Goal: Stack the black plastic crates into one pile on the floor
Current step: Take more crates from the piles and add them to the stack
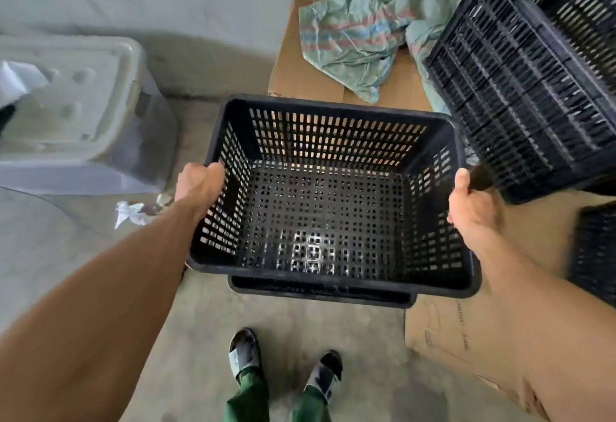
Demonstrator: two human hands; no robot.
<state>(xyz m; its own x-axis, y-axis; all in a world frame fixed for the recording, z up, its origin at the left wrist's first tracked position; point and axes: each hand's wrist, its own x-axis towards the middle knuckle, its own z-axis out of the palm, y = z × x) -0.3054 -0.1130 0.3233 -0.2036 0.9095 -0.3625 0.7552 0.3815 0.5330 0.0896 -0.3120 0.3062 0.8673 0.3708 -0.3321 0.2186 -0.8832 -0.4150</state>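
I hold a black perforated plastic crate point(328, 208) by its two short rims, open side up, at the centre of the view. My left hand point(199, 185) grips the left rim and my right hand point(473, 208) grips the right rim. Just beneath it the rim of another black crate point(320, 295) shows on the floor; whether the two touch I cannot tell. A tall pile of black crates point(533, 78) leans at the upper right. Part of one more black crate point(596, 251) sits at the right edge.
Flattened cardboard point(300, 68) lies behind and to the right, with a crumpled green cloth point(363, 38) on it. A grey lidded plastic bin point(76, 111) stands at the left, with paper scraps point(130, 213) near it. My feet point(283, 365) stand on bare concrete below the crate.
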